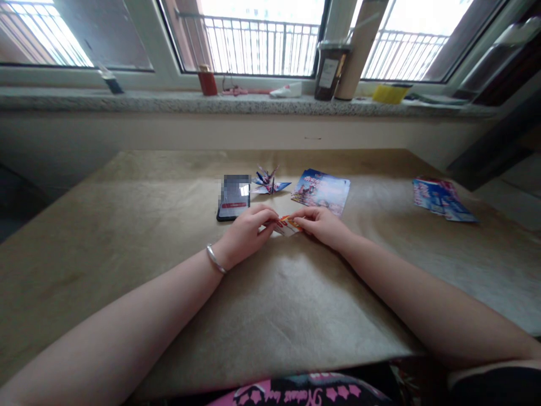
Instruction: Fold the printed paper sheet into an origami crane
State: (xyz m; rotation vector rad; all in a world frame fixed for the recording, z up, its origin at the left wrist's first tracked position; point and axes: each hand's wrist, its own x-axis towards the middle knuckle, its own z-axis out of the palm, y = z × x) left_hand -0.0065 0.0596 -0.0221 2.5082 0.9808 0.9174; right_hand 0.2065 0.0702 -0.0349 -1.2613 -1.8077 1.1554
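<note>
Between my two hands is a small piece of folded paper (289, 227), white with red and orange patches. My left hand (252, 226), with a silver bangle at the wrist, pinches its left side. On its right side, my right hand (323, 224) grips it between thumb and fingers. Parts of the paper are hidden behind the fingertips. Just beyond stands a folded paper crane (270, 183) in blue, white and pink. A stack of patterned paper sheets (323, 190) lies behind my right hand, and a phone (233, 200) lies behind my left.
More patterned papers (443, 200) lie fanned at the right of the table (279, 316). On the windowsill (160, 103) stand a red container (207, 82), a dark lidded jar (331, 73), a cardboard tube (359, 51) and a yellow box (389, 93).
</note>
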